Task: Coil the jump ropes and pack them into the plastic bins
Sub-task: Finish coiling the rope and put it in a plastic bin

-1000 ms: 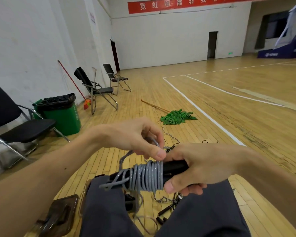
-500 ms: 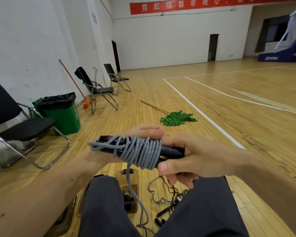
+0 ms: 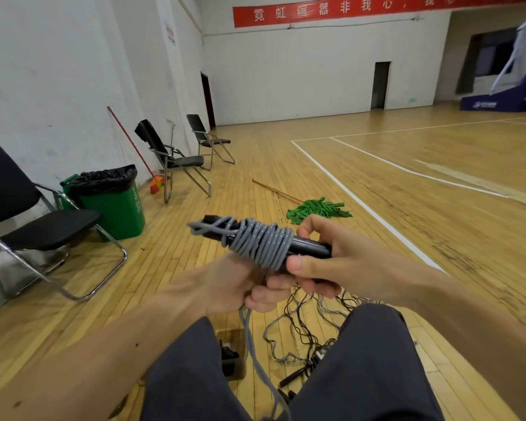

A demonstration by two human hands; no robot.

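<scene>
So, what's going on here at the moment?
A seated person is coiling a grey jump rope, with many turns already wrapped round its black handles. The right hand grips the bare end of the handles. The left hand, just below the coil, holds the loose tail, which hangs down between the knees. More tangled ropes lie on the floor beside a plastic bin. This rope is not packed yet.
</scene>
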